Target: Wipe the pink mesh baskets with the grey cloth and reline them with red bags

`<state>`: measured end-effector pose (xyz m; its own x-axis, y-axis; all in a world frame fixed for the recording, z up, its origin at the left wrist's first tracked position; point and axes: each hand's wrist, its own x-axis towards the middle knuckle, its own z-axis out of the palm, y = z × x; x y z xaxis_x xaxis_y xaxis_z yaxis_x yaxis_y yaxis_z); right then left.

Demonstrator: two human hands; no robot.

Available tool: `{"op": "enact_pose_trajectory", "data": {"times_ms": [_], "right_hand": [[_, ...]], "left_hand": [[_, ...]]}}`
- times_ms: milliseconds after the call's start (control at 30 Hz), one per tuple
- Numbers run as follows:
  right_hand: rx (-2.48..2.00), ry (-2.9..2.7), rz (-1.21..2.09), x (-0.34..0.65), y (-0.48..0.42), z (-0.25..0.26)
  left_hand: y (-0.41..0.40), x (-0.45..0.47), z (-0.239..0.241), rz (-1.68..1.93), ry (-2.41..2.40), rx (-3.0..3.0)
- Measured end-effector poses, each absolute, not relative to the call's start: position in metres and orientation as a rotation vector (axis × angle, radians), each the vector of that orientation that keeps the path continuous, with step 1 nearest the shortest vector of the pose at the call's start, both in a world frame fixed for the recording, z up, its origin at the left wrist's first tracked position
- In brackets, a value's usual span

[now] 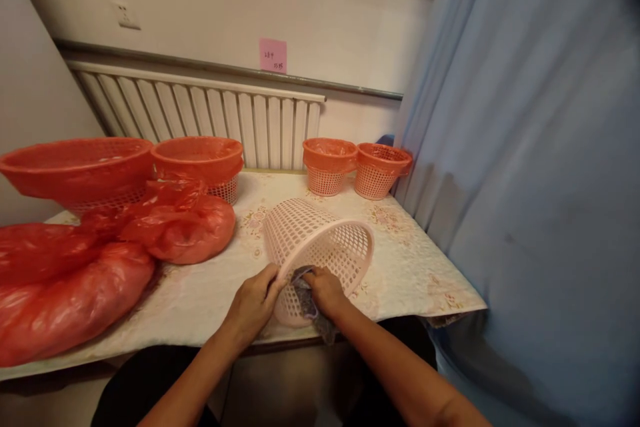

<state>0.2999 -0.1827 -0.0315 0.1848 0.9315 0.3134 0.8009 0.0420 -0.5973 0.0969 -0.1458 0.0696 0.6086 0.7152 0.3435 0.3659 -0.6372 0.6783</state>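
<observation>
A pale pink plastic basket point(300, 227) with holes in its wall lies on its side on the table, its mouth turned toward me and to the right. My left hand point(255, 300) grips the near left part of its rim. In my right hand point(325, 290) is a grey cloth point(306, 297), pressed at the inside of the basket's mouth near that same rim. Part of the cloth hangs down past the rim. The fingertips of my right hand are partly hidden by the cloth.
Baskets lined with red plastic bags stand at the back left point(200, 150) and back right point(327, 160). Filled red bags point(110, 287) lie on the left of the flower-patterned tablecloth point(415, 267). A blue curtain point(520, 147) hangs along the right side; a radiator point(215, 113) is behind.
</observation>
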Motion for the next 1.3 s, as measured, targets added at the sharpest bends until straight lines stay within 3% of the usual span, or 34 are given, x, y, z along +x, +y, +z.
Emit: {"op": "enact_pose_trajectory", "data": {"times_ms": [433,800,1067,1300], "right_hand": [[-1.922,-1.399,0.155,0.311,-0.181,-0.059],[-1.702,-1.515,0.309,0.249,-0.168,-0.051],[-1.835,-1.680,0.207,0.317,-0.187,-0.039],[-1.981,-1.587,0.143,0.320,-0.191,-0.046]], "left_hand": [[-0.185,0.110,-0.044,0.953,1.007,1.972],[-0.166,0.082,-0.004,1.002,0.994,2.055],[-0.154,0.079,0.032,0.961,0.948,2.082],[-0.176,0.095,-0.012,1.004,0.994,1.944]]}}
